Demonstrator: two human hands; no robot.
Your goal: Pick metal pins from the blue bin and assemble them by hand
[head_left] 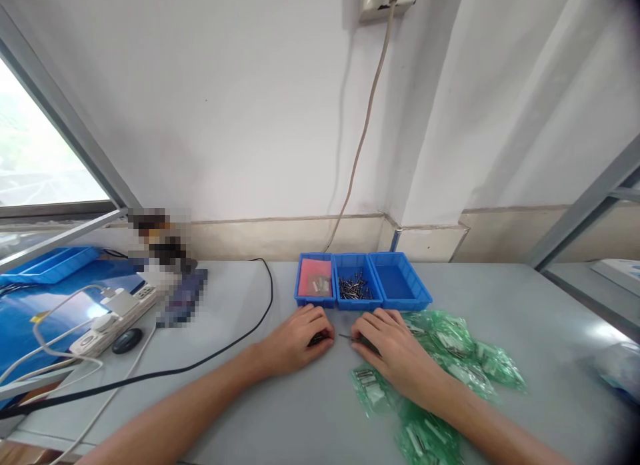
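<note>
My left hand [306, 335] rests low over the grey table with its fingers curled in. Something dark [317, 338] shows inside them, mostly hidden. Facing it, my right hand [384, 342] is closed on a thin dark metal pin [345, 336], whose end sticks out to the left. Just beyond the hands stand blue bins in a row. The left bin [296, 298] holds a pink sheet [315, 272] and a small clear bag of metal parts [320, 284]. Many dark metal pins or screws [355, 287] lie in the middle bin [377, 298]; the right bin [400, 278] is beside it.
Several green plastic bags [453, 335] of metal parts lie around my right forearm. A black cable [220, 350] crosses the table on the left, near a power strip [115, 322] and a black mouse [127, 340]. Behind the bins rises a white wall [260, 118].
</note>
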